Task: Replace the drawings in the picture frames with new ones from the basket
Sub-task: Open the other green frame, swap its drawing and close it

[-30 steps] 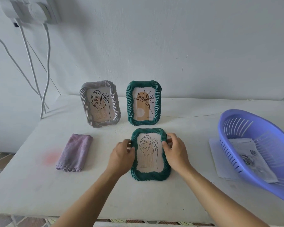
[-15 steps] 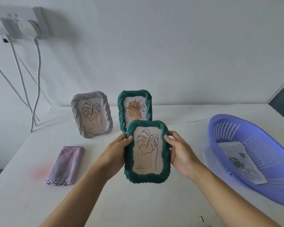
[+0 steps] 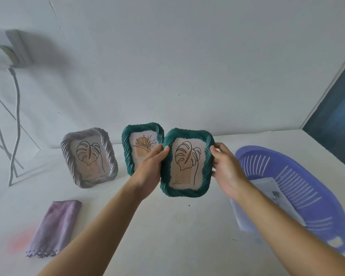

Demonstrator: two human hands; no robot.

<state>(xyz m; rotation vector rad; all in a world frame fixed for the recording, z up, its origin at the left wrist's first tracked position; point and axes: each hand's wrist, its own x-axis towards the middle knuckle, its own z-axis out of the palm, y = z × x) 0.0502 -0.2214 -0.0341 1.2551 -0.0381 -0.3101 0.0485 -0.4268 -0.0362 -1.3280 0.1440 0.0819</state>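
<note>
The standing dark green twisted-rim picture frame (image 3: 140, 143) is partly hidden by the left hand (image 3: 149, 172) and the held green frame (image 3: 187, 162). The white wall socket (image 3: 14, 50) is blurred and cropped at left.

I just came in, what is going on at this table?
A person holds a green frame with the left hand and the right hand, lifted off the table, its face toward them. A leaf drawing is in it, not yet swapped. A grey frame and a second green frame stand near the wall. The basket on the right holds paper sheets, and a purple cloth lies on the left.
</note>
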